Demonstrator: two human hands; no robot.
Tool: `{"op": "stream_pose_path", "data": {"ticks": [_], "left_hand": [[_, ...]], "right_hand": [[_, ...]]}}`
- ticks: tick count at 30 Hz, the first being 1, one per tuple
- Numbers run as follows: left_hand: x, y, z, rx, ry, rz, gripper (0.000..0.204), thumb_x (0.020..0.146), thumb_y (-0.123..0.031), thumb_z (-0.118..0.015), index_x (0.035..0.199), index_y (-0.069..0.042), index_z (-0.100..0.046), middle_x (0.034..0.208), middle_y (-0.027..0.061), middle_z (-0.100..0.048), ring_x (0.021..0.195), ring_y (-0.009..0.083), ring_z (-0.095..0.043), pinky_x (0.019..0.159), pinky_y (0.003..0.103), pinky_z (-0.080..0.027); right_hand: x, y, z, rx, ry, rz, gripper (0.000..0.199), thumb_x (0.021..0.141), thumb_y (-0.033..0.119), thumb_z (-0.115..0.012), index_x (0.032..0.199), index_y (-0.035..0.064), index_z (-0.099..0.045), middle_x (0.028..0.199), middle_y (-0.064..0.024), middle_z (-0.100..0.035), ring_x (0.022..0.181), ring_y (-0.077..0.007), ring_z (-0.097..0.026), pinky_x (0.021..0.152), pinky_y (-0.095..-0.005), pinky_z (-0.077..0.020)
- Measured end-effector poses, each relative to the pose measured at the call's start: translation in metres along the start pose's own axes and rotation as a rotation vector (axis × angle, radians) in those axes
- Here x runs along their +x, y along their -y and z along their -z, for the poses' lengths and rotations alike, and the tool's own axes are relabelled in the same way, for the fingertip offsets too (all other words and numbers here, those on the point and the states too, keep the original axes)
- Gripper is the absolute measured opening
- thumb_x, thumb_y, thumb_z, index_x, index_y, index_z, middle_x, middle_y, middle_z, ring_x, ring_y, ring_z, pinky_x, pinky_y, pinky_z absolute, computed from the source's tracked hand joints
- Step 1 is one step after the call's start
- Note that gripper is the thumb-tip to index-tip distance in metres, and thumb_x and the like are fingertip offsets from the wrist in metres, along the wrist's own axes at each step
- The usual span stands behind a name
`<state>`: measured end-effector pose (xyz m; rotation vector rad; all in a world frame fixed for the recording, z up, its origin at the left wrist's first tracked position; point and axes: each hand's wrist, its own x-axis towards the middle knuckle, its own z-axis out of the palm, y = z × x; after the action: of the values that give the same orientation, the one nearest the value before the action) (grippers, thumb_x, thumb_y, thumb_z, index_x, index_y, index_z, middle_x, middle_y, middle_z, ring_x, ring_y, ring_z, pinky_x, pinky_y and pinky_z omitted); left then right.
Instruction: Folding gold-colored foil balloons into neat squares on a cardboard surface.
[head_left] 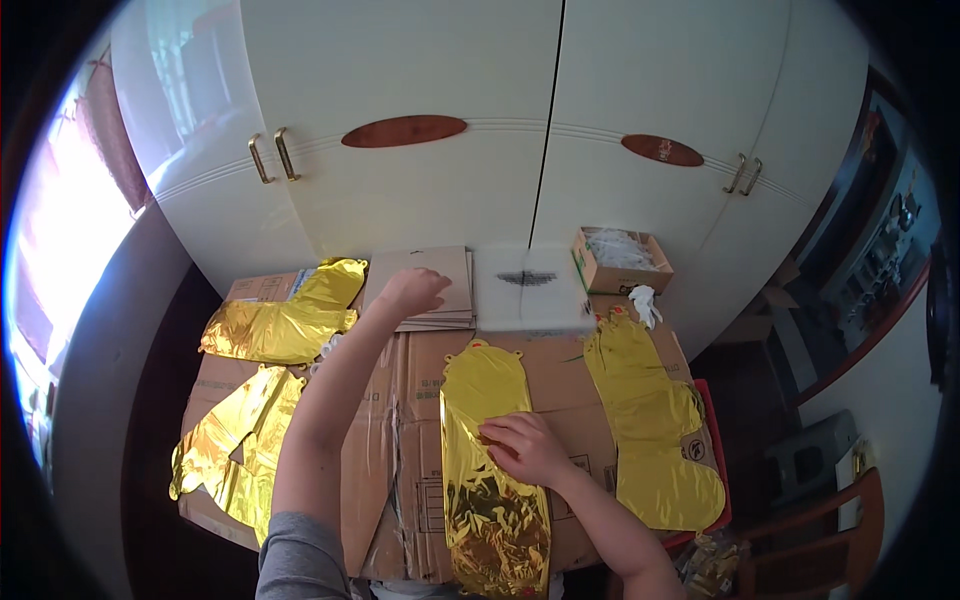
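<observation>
My left hand reaches over a stack of cardboard sheets at the back of the table; its fingers are loosely bent and I see nothing held in them. A flat, shiny gold foil balloon lies lengthwise in front of me, its lower part crinkled. On its right side rests my right hand, fingers stretched over the foil. Another flat gold foil balloon lies to the right. Two more are at the left: an upper foil balloon and a lower foil balloon.
Flattened cardboard covers the table. A white translucent slab with dark marks lies beside the stack. Behind the right balloon stands a small box of white, crumpled contents, with a white scrap nearby. White cupboards rise behind; a wooden chair stands at right.
</observation>
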<state>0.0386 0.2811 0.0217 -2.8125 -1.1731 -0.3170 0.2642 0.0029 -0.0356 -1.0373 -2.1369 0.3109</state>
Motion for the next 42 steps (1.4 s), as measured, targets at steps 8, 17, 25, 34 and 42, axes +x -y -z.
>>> {"op": "stream_pose_path", "data": {"ticks": [8, 17, 25, 34, 42], "left_hand": [[0.036, -0.021, -0.008, 0.043, 0.378, -0.068, 0.037, 0.081, -0.021, -0.07, 0.118, -0.02, -0.065, 0.106, 0.0088, -0.069, 0.1, 0.0311, -0.065, 0.087, 0.044, -0.052], [0.036, -0.016, 0.004, -0.022, 0.362, -0.103, 0.035, 0.082, -0.019, -0.068, 0.117, -0.021, -0.066, 0.103, 0.011, -0.07, 0.097, 0.0323, -0.066, 0.086, 0.045, -0.052], [0.018, -0.024, 0.012, 0.24, 0.066, 0.028, 0.054, 0.086, -0.007, -0.052, 0.139, -0.012, -0.046, 0.089, 0.0133, -0.07, 0.084, 0.0326, -0.068, 0.071, 0.045, -0.054], [-0.081, -0.075, 0.054, 0.36, -0.332, -0.182, 0.082, 0.081, -0.01, -0.059, 0.154, -0.018, -0.024, 0.08, 0.0024, -0.06, 0.068, 0.0187, -0.063, 0.056, 0.034, -0.052], [-0.166, -0.22, 0.102, 0.404, -0.411, -0.56, 0.098, 0.077, -0.026, -0.065, 0.156, -0.037, -0.009, 0.106, 0.0108, -0.061, 0.081, 0.0168, -0.056, 0.064, 0.029, -0.047]], "right_hand": [[0.0, -0.002, -0.002, -0.007, 0.017, -0.012, 0.03, 0.087, 0.018, -0.065, 0.116, 0.0119, -0.068, 0.115, -0.0059, -0.065, 0.107, -0.025, -0.06, 0.095, -0.0409, -0.0448], [0.001, -0.002, 0.0, 0.004, -0.019, 0.0, 0.03, 0.084, 0.015, -0.068, 0.114, 0.0105, -0.069, 0.114, -0.0066, -0.066, 0.105, -0.0257, -0.061, 0.093, -0.0402, -0.0456], [0.002, -0.002, 0.001, 0.036, -0.063, -0.02, 0.028, 0.085, 0.011, -0.066, 0.112, 0.0083, -0.069, 0.111, -0.0079, -0.067, 0.103, -0.0263, -0.062, 0.092, -0.0398, -0.0468], [-0.006, -0.019, 0.004, 0.542, -0.336, -0.374, 0.037, 0.098, 0.027, -0.055, 0.128, 0.007, -0.058, 0.118, -0.009, -0.064, 0.103, -0.0223, -0.063, 0.09, -0.0371, -0.0507], [0.031, 0.036, 0.069, 1.492, -0.168, -0.766, 0.037, 0.101, 0.026, -0.047, 0.133, 0.0072, -0.047, 0.119, -0.0076, -0.061, 0.105, -0.0163, -0.062, 0.089, -0.0348, -0.0515]]}}
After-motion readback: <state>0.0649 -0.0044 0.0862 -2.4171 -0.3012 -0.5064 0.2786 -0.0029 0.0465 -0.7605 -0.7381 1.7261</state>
